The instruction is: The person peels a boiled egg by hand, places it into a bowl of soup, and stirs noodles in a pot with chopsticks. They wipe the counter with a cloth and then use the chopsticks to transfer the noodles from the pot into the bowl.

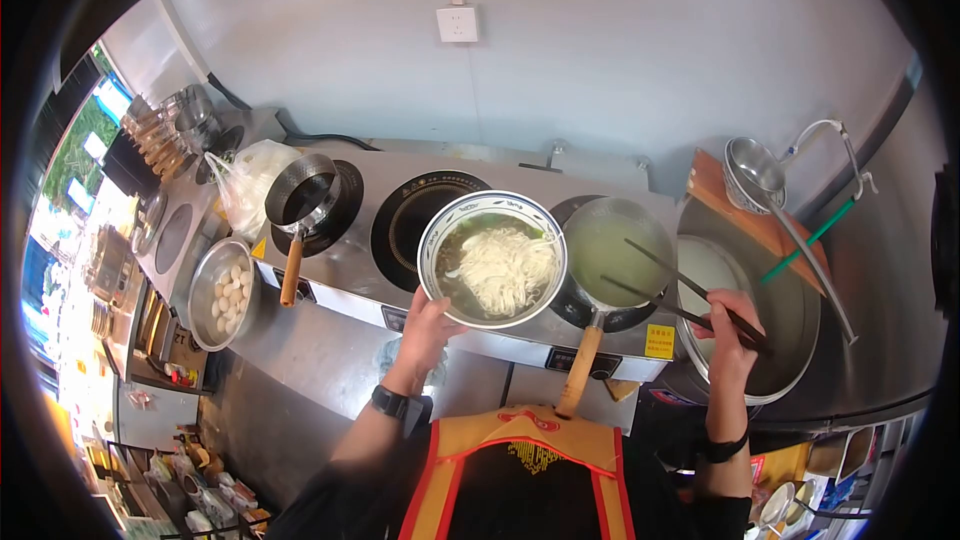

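Note:
My left hand grips the lower left rim of a white bowl with a blue pattern. Pale noodles lie in brown broth inside it, with a bit of green at the edge. In my right hand is a pair of dark chopsticks, their tips pointing left over a saucepan. Cloudy greenish liquid fills that pan, whose wooden handle points toward me. The bowl is held close to the pan's left side.
Left of the bowl are a bare round hob and a second saucepan. A steel bowl of eggs stands farther left, near a white plastic bag. On the right, a large pot has a wooden board and strainer above it.

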`<action>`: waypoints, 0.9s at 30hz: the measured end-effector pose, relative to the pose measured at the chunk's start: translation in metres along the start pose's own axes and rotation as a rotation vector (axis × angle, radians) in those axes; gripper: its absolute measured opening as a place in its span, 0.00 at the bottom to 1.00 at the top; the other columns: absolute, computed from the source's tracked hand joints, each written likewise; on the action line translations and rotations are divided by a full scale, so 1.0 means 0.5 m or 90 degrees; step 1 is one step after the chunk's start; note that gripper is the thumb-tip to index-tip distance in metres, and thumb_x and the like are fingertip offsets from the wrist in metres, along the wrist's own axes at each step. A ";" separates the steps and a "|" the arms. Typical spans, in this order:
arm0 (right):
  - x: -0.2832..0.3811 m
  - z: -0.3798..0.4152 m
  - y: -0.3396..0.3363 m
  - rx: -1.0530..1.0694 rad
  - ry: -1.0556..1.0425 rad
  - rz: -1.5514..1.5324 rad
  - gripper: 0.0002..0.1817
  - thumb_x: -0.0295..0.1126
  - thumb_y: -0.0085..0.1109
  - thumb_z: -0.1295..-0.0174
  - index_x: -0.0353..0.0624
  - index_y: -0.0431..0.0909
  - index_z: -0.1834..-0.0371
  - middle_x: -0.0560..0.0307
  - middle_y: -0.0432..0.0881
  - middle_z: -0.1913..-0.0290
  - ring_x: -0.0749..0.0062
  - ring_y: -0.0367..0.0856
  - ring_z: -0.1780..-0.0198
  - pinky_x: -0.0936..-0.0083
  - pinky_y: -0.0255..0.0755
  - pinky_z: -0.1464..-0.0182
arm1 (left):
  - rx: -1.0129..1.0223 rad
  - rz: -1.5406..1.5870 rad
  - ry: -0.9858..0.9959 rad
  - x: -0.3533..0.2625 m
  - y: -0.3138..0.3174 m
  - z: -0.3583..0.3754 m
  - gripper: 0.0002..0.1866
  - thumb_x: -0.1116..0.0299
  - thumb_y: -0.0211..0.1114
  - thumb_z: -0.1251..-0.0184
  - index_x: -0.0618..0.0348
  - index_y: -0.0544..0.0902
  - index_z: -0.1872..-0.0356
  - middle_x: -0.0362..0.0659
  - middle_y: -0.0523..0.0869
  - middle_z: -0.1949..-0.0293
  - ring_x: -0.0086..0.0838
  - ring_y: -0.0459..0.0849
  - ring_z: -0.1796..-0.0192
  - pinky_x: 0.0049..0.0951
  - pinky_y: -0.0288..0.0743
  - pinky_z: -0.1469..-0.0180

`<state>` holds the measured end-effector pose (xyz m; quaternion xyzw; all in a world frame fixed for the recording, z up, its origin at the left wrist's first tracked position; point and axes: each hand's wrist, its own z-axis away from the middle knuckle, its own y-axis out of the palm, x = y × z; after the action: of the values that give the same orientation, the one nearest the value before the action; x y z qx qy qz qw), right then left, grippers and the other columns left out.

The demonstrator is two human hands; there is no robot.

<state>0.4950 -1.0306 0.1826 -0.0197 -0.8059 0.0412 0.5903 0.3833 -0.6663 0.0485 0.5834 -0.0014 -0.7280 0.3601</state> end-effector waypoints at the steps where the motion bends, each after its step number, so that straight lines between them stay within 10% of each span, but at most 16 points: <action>1: -0.026 -0.010 -0.006 -0.016 0.080 0.016 0.07 0.25 0.54 0.35 0.33 0.80 0.61 0.55 0.78 0.59 0.76 0.79 0.67 0.84 0.76 0.70 | 0.011 0.010 0.006 -0.001 -0.001 -0.004 0.33 0.65 0.58 0.35 0.52 0.60 0.29 0.47 0.76 0.40 0.40 0.82 0.46 0.40 0.81 0.51; 14: -0.263 0.014 0.042 -0.212 0.242 -0.295 0.11 0.31 0.57 0.33 0.34 0.76 0.56 0.49 0.83 0.65 0.66 0.84 0.70 0.78 0.79 0.67 | 0.018 0.004 0.018 -0.004 0.004 -0.007 0.30 0.64 0.57 0.33 0.54 0.62 0.31 0.49 0.76 0.40 0.43 0.82 0.44 0.45 0.80 0.47; 27: -0.065 0.014 0.072 -0.128 0.065 -0.384 0.09 0.30 0.54 0.32 0.37 0.76 0.54 0.48 0.82 0.61 0.64 0.84 0.68 0.74 0.82 0.66 | 0.020 -0.036 0.035 -0.005 0.013 -0.004 0.29 0.61 0.54 0.31 0.54 0.61 0.30 0.50 0.75 0.38 0.43 0.80 0.41 0.47 0.78 0.45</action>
<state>0.4976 -0.9976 0.1463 0.1594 -0.7447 -0.2166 0.6108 0.3888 -0.6689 0.0530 0.6087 0.0139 -0.7214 0.3300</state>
